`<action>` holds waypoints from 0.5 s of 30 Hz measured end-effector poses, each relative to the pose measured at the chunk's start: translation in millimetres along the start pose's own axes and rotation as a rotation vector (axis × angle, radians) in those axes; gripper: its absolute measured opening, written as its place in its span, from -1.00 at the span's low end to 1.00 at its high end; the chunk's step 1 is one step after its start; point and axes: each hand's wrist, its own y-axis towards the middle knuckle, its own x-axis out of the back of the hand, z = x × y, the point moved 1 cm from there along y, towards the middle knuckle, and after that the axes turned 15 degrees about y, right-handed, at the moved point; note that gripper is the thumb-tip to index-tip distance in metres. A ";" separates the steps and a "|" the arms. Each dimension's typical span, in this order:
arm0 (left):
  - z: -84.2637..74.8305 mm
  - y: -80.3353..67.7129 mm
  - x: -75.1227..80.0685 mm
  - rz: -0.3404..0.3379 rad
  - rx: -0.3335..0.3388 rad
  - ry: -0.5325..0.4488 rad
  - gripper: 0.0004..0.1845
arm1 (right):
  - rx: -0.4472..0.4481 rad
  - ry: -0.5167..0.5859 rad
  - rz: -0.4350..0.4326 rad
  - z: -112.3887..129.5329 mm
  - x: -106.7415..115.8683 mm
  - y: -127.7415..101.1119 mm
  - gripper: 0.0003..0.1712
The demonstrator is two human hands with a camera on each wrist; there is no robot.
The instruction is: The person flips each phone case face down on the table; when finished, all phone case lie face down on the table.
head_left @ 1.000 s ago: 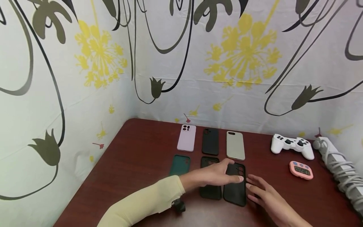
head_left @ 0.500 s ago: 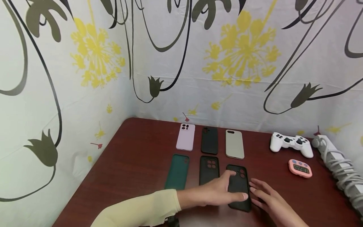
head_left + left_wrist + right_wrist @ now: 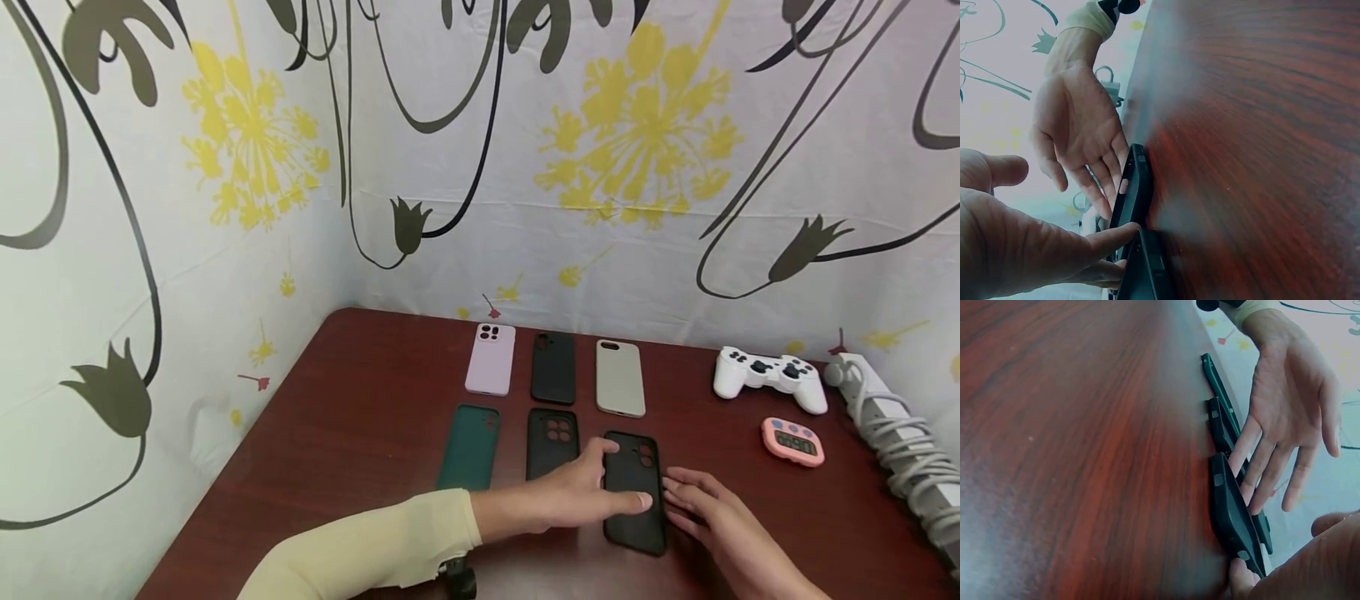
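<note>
A black phone case (image 3: 630, 527) with camera cutouts lies on the table between my two hands. My left hand (image 3: 562, 496) reaches in from the left, its thumb and fingers extended along the case's left side. In the right wrist view its straight fingers meet the case's inner edge. At the right side of the case, my right hand (image 3: 720, 521) touches the edge with extended fingertips. Just left is another black phone case (image 3: 551, 446), partly covered by my left hand. A green phone case (image 3: 468, 450) lies further left, its lower end behind my sleeve.
Behind these lie a lilac phone case (image 3: 491, 367), a dark phone case (image 3: 553, 371) and a beige phone case (image 3: 621, 383) in a row. To the right are a white game controller (image 3: 770, 377), a pink timer (image 3: 792, 442) and a power strip (image 3: 892, 442) wrapped in cable.
The black phone case between my hands has slid a little right and toward me, away from the middle black case. Both hands have moved along with it.
</note>
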 end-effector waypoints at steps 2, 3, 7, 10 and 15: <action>-0.6 1.6 -0.1 0.001 0.000 -0.008 -0.25 | 0.003 0.020 -0.011 1.5 1.2 1.8 -0.21; -1.0 2.4 -0.3 0.000 0.001 -0.012 -0.25 | 0.008 0.029 -0.013 1.7 2.2 2.6 -0.21; -1.3 5.9 -3.0 -0.001 0.001 -0.038 -0.28 | 0.023 0.050 -0.030 1.1 8.0 5.6 -0.26; -1.2 8.0 -5.0 -0.007 0.008 -0.057 -0.31 | 0.033 0.058 -0.039 -0.5 13.2 7.4 -0.29; -1.4 10.9 -5.3 0.005 0.015 -0.092 -0.34 | 0.023 0.080 -0.033 -1.8 18.7 9.3 -0.31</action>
